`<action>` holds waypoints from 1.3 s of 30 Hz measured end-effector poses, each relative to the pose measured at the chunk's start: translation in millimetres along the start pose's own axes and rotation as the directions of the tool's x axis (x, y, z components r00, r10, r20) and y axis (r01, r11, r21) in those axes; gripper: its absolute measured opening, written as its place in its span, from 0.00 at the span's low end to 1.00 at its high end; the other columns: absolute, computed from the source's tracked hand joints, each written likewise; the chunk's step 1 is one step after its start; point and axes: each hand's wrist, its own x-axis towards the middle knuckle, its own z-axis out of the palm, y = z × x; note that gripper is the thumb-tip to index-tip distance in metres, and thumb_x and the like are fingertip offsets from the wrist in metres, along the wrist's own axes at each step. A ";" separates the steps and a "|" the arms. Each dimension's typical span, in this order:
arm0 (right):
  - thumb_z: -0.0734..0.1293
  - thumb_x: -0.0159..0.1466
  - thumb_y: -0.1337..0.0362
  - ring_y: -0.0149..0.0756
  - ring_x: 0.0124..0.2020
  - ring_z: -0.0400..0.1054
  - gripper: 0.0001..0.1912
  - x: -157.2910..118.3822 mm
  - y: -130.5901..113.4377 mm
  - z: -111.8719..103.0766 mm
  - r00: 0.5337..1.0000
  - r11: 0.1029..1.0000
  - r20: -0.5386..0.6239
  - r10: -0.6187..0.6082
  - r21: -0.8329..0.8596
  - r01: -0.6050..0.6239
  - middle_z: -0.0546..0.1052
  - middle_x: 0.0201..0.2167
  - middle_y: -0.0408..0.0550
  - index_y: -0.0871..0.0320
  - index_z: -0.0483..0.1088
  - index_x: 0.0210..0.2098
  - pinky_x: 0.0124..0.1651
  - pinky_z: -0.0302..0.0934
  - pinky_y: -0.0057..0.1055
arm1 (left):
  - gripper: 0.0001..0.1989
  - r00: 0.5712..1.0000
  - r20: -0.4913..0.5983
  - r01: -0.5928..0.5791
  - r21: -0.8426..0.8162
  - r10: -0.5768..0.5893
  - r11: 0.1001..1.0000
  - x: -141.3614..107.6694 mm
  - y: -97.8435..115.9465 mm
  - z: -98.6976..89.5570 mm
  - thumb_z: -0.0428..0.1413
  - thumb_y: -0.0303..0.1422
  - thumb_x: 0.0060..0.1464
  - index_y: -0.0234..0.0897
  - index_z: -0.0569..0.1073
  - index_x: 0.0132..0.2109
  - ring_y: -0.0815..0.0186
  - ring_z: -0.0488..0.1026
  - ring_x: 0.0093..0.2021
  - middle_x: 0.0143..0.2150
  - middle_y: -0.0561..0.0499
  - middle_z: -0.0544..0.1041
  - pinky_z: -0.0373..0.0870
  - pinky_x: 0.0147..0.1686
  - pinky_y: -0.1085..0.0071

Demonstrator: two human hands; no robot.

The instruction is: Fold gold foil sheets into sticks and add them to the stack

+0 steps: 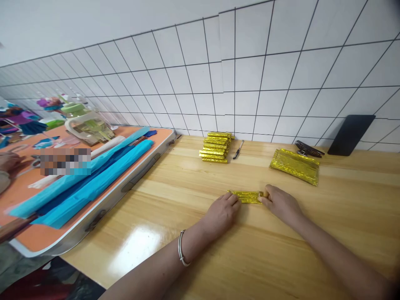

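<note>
A narrow folded strip of shiny gold foil (pixel 249 197) lies flat on the wooden table in front of me. My left hand (pixel 222 213), with a silver bangle on its wrist, has its curled fingers pressed on the strip's left end. At the right end, my right hand (pixel 283 205) is closed, with thumb and fingers pinching the foil's edge. Farther back sits a stack of gold foil rolls (pixel 215 148). To the right rests a wider flat piece of gold foil (pixel 294 167).
A pen (pixel 238 150) lies beside the stack. Near the wall are a dark hair clip (pixel 308 149) and a leaning black phone (pixel 351 135). On the left, an orange-topped folding table (pixel 162 139) bears blue paper rolls (pixel 103 183) and a green-lidded bottle (pixel 75 109). Another person's hand (pixel 9 162) shows there.
</note>
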 end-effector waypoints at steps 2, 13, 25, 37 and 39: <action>0.60 0.63 0.61 0.35 0.33 0.64 0.06 -6.0 -3.3 4.0 0.991 0.995 -0.098 -0.090 -0.062 0.084 0.71 0.32 0.46 0.57 0.64 0.32 0.32 0.53 0.29 | 0.10 1.000 0.014 0.003 0.009 -0.003 1.000 -0.5 1.3 -1.0 0.45 0.24 0.59 0.34 0.67 0.45 0.62 0.64 0.42 0.40 0.45 0.68 0.65 0.45 0.65; 0.56 0.59 0.78 0.44 0.42 0.64 0.22 -33.2 -21.3 11.1 0.841 0.778 -0.091 -0.533 -0.444 0.444 0.72 0.39 0.56 0.62 0.65 0.52 0.43 0.58 0.39 | 0.15 0.983 0.127 -0.142 0.077 0.132 0.987 6.5 -1.0 -8.7 0.44 0.23 0.58 0.35 0.65 0.50 0.60 0.66 0.42 0.42 0.44 0.70 0.66 0.43 0.65; 0.57 0.59 0.78 0.45 0.40 0.66 0.25 -41.9 -18.0 4.9 0.900 0.825 -0.018 -0.436 -0.408 0.392 0.74 0.41 0.53 0.59 0.64 0.54 0.38 0.61 0.41 | 0.23 0.994 0.096 -0.050 0.039 0.046 0.998 -10.5 -6.2 -3.8 0.44 0.24 0.57 0.32 0.57 0.60 0.59 0.66 0.47 0.49 0.43 0.69 0.68 0.46 0.66; 0.58 0.56 0.78 0.46 0.53 0.62 0.23 -66.0 -13.6 15.9 0.878 0.838 -0.134 -0.460 -0.392 0.379 0.72 0.50 0.59 0.67 0.68 0.50 0.56 0.56 0.45 | 0.25 0.995 -0.008 0.093 -0.179 -0.096 0.979 -32.1 -17.7 -5.0 0.50 0.37 0.56 0.42 0.58 0.60 0.61 0.57 0.61 0.59 0.48 0.65 0.48 0.61 0.57; 0.59 0.56 0.76 0.48 0.50 0.64 0.21 -78.1 -26.7 18.7 0.875 0.846 -0.142 -0.462 -0.365 0.387 0.74 0.47 0.59 0.65 0.69 0.48 0.54 0.57 0.46 | 0.23 0.991 -0.026 0.125 -0.171 -0.132 0.977 -24.0 -15.8 -6.2 0.50 0.37 0.56 0.41 0.60 0.59 0.61 0.58 0.61 0.58 0.47 0.67 0.47 0.62 0.57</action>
